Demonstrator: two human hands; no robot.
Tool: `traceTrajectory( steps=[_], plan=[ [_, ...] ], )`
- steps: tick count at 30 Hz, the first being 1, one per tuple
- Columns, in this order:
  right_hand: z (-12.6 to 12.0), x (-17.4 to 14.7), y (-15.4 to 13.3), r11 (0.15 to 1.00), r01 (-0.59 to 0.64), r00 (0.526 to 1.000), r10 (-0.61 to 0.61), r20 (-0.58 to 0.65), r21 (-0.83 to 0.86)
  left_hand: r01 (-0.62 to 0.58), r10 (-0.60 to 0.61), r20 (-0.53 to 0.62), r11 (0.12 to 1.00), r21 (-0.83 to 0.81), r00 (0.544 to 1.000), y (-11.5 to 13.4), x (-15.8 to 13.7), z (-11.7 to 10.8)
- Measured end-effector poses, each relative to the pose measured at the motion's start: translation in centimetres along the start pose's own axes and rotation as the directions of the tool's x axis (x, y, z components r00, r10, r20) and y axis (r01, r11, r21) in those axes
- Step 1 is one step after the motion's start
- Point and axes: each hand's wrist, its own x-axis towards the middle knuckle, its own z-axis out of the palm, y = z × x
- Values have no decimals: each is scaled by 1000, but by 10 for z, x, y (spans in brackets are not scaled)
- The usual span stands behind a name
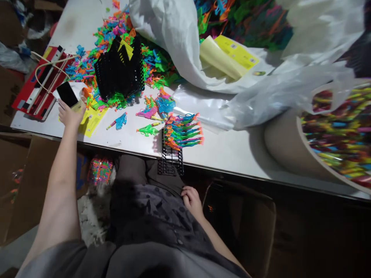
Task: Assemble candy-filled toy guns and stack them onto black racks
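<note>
At the left end of the table, my left hand (72,115) has its fingers around the lower part of a dark-screened phone (67,94). Yellow printed paper (93,120) lies beside that wrist. My right hand (191,200) rests on my lap with its fingers curled, and nothing shows in it. In front of me a black plastic rack (172,160) overhangs the table edge. A row of colourful plastic toy guns (184,131) sits on its far part. A loose green toy gun (147,130) and a blue one (121,121) lie to its left.
Black racks (120,73) are stacked on a heap of plastic toys (116,29). A red sealing machine (43,83) with a cord stands far left. A large white sack (171,34) of toys lies behind. At right is a round tub (285,139) of small colourful tubes.
</note>
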Motion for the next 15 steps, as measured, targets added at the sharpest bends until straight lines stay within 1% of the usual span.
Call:
traceTrajectory(
  steps=[1,3,5,7,11,14,15],
  plan=[
    [2,1,-3,1000,-20,1000,20,-5,7,33,-33,20,999,1,999,6,12,5],
    [4,3,-6,999,-41,999,41,5,17,95,-94,25,996,-5,995,15,28,15],
    [3,4,-6,999,-38,999,38,-3,16,139,-139,8,990,-24,990,19,37,20],
    [2,3,-5,1000,-24,999,25,-23,8,153,-154,-5,987,-52,988,19,41,20],
    [3,5,0,999,44,998,-45,-33,-13,165,-166,10,974,-154,986,11,42,8],
    [2,10,0,998,67,998,-68,-20,-21,226,-221,49,943,-244,974,6,43,-7],
    [1,11,-1,998,64,998,-64,-13,-24,205,-195,65,933,-294,979,5,43,-13]
  ],
)
